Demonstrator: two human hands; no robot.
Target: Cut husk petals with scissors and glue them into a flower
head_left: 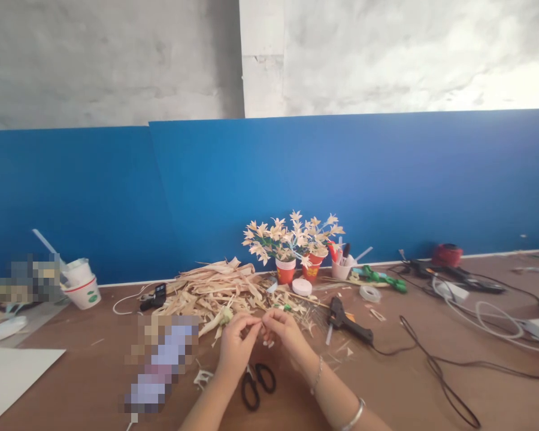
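Observation:
My left hand (239, 341) and my right hand (287, 335) meet fingertip to fingertip over the middle of the table. Both are closed in a pinch, and whatever sits between the fingers is too small to make out. Below them lies a pair of scissors (250, 392) with black handles, its blades partly hidden by my hands. Just beyond is a heap of dry, pale husk strips (215, 287). Off to the right of my right hand rests a black hot glue gun (348, 323).
Red paper cups (285, 272) with pale husk flowers (296, 236) stand near the blue partition (197, 197). A tape roll (369, 293) lies right of a white round lid (302, 287). Black cable (444, 383) loops across the right side. White cups (81, 290) stand at left.

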